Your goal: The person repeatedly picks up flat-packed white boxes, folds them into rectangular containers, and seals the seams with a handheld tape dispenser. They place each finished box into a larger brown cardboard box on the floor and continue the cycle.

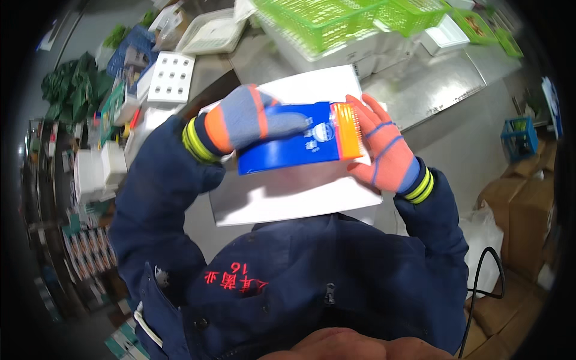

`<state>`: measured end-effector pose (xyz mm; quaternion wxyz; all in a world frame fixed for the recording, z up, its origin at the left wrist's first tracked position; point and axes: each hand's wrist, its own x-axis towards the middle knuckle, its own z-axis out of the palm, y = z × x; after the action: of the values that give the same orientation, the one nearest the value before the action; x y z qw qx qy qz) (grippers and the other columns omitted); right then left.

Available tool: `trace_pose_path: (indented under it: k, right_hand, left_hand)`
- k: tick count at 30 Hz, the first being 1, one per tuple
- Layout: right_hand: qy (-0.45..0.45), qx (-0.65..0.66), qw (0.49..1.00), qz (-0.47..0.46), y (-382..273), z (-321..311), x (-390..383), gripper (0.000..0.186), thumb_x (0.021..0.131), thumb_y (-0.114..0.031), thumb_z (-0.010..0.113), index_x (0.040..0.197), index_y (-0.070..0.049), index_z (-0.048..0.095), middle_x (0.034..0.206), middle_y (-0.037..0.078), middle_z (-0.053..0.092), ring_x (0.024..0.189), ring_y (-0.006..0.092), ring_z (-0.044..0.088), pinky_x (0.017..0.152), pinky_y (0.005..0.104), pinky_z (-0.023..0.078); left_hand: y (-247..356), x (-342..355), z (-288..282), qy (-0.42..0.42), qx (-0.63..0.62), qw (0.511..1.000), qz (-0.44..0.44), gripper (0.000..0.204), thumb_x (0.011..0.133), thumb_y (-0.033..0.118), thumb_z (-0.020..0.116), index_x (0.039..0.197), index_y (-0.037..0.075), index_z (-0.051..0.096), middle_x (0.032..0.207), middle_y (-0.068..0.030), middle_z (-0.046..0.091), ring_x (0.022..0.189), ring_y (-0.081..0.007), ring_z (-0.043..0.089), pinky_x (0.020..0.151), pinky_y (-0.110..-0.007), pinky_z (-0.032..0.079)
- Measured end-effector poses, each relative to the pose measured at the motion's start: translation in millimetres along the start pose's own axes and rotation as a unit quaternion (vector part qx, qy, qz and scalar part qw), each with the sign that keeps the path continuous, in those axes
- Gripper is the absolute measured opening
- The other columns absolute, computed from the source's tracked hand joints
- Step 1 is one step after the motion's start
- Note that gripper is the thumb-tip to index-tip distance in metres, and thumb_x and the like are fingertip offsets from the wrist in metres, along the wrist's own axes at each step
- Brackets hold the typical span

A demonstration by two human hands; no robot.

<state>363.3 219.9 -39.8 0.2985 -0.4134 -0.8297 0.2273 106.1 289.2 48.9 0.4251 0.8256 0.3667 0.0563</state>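
A flat blue packet point(282, 147) with a white round mark and an orange, ridged right end lies across the middle of the view. My left hand point(243, 120), in a grey and orange knit glove, grips its left part, with the thumb laid over the front. Beside the orange end is my right hand point(387, 147), in a salmon glove with blue stripes. Its fingers are stretched out and apart; whether they touch the packet's edge I cannot tell. Beneath both hands sits a large white box or board point(264, 201), against my dark blue jacket.
Light green plastic baskets point(324, 27) stand on a metal table point(444, 90) ahead. A small white tray point(445, 36) is farther right. To the left are a white panel with dark dots point(171, 78) and shelves of goods. Brown cartons point(516, 210) are stacked at right, near a black cable point(480, 291).
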Motion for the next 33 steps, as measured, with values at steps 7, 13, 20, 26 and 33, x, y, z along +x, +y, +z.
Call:
trace_pose_path:
  k: [7, 13, 20, 26, 33]
  right_hand:
    - [-0.006, -0.061, 0.998, -0.008, 4, 16, 9, 0.072, 0.071, -0.032, 0.062, 0.132, -0.003, 0.036, 0.140, 0.018, 0.030, 0.129, 0.0388, 0.025, 0.106, 0.0432, 0.021]
    - [-0.038, -0.018, 0.999, 0.022, 5, 12, 5, 0.076, 0.077, -0.042, 0.057, 0.136, -0.002, 0.030, 0.143, 0.017, 0.024, 0.132, 0.0346, 0.021, 0.107, 0.0409, 0.018]
    - [-0.066, 0.037, 0.996, 0.038, 1, 17, 12, 0.080, 0.080, -0.048, 0.056, 0.139, -0.003, 0.025, 0.146, 0.016, 0.017, 0.135, 0.0285, 0.017, 0.108, 0.0380, 0.016]
    - [-0.091, 0.031, 0.993, 0.070, -6, 14, 15, 0.083, 0.079, -0.049, 0.057, 0.139, -0.003, 0.023, 0.147, 0.015, 0.014, 0.135, 0.0270, 0.016, 0.108, 0.0375, 0.015]
    - [-0.140, -0.273, 0.951, 0.043, -45, -13, 43, 0.067, 0.065, -0.019, 0.066, 0.127, -0.008, 0.045, 0.134, 0.015, 0.040, 0.129, 0.0403, 0.024, 0.104, 0.0462, 0.024]
  left_hand:
    - [-21, -32, -14, 0.000, -0.018, 0.994, 0.105, 0.034, 0.078, 0.032, 0.068, 0.080, -0.001, 0.065, 0.061, -0.0042, 0.057, 0.056, -0.0062, 0.048, 0.056, -0.024, 0.043]
    - [-77, -140, -63, 0.055, -0.150, 0.972, -0.174, 0.031, 0.074, 0.023, 0.065, 0.089, -0.005, 0.063, 0.074, -0.0054, 0.062, 0.064, -0.0092, 0.055, 0.060, -0.023, 0.046]
    - [-234, -250, -39, 0.131, -0.360, 0.908, -0.170, 0.043, 0.072, 0.031, 0.070, 0.096, -0.004, 0.064, 0.085, -0.0096, 0.066, 0.075, -0.0135, 0.062, 0.072, -0.026, 0.049]
    - [-318, -238, 22, 0.121, -0.441, 0.881, -0.122, 0.050, 0.072, 0.036, 0.071, 0.103, -0.003, 0.062, 0.088, -0.0103, 0.066, 0.076, -0.0143, 0.062, 0.073, -0.027, 0.050]
    - [-283, -189, 23, 0.130, -0.332, 0.920, -0.165, 0.031, 0.074, 0.028, 0.071, 0.083, -0.001, 0.067, 0.071, -0.0066, 0.065, 0.061, -0.0094, 0.058, 0.059, -0.023, 0.048]
